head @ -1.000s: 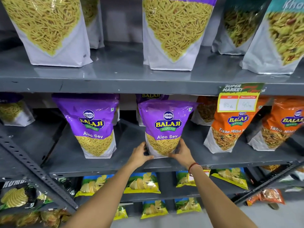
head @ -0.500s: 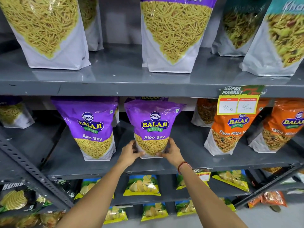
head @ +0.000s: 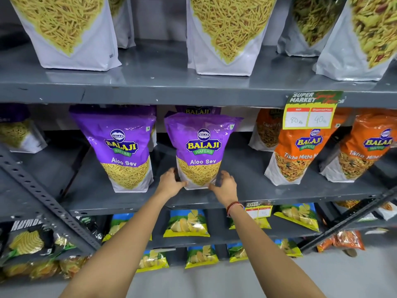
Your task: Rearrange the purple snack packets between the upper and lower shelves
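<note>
- Head camera, looking forward and down at grey metal store shelving: the left hand (head: 170,183) and right hand (head: 223,186) clamp the bottom corners of a purple snack packet (head: 203,150) (labelled Aloo Sev), one hand on each side.
- The packet stands upright on the lower shelf (head: 247,190), near its front edge; whether its base rests on the shelf or is just lifted cannot be told.
- A second purple packet (head: 122,147) stands just beside it to the left, untouched, and the top of a third purple packet (head: 198,110) shows behind the held one.
- On the upper shelf (head: 150,91) stand large white-bottomed pouches (head: 221,35) of yellow noodle snack; their tops are cut off, so their colour is unclear.
- By my judgement the task is at an early or middle step: one packet is in hand, and at least two more purple ones wait below.
- To the right, well apart, sit orange snack packets (head: 300,147), partly behind a yellow price tag (head: 309,114) hanging from the upper shelf's edge.
- That shelf edge sits just above the packet's top, so lifting it out likely calls for drawing it forward first.
- A slanted metal brace (head: 43,194) crosses the lower left, clear of both arms.
</note>
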Action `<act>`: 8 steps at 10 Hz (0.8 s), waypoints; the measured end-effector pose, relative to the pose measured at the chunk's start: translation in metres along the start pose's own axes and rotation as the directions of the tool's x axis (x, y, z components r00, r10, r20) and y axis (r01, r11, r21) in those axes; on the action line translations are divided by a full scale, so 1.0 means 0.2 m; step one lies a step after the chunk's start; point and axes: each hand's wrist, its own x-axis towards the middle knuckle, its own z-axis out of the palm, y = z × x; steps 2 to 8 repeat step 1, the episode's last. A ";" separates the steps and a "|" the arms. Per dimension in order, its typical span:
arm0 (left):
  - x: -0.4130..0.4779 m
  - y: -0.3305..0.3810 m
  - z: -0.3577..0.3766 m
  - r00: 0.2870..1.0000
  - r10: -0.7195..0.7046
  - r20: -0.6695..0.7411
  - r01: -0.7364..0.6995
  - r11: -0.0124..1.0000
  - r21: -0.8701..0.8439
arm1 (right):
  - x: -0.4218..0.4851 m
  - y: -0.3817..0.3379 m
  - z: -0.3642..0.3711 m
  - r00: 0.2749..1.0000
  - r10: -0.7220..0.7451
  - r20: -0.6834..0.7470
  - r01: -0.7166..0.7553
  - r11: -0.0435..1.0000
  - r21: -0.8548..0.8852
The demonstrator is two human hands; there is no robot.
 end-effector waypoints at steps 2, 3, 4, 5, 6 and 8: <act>-0.05 0.04 -0.05 0.999 0.015 -0.046 -0.015 1.000 0.003 | -0.08 -0.03 -0.01 0.992 -0.079 -0.093 0.083 0.996 0.035; -0.05 0.04 -0.05 0.999 0.015 -0.046 -0.015 1.000 0.003 | -0.08 -0.03 -0.01 0.992 -0.079 -0.093 0.083 0.996 0.035; -0.05 0.04 -0.05 0.999 0.015 -0.046 -0.015 1.000 0.003 | -0.08 -0.03 -0.01 0.992 -0.079 -0.093 0.083 0.996 0.035; -0.05 0.04 -0.05 0.999 0.015 -0.046 -0.015 1.000 0.003 | -0.08 -0.03 -0.01 0.992 -0.079 -0.093 0.083 0.996 0.035; -0.05 0.04 -0.05 0.999 0.015 -0.046 -0.015 1.000 0.003 | -0.08 -0.03 -0.01 0.992 -0.079 -0.093 0.083 0.996 0.035; -0.05 0.04 -0.05 0.999 0.015 -0.046 -0.015 1.000 0.003 | -0.08 -0.03 -0.01 0.992 -0.079 -0.093 0.083 0.996 0.035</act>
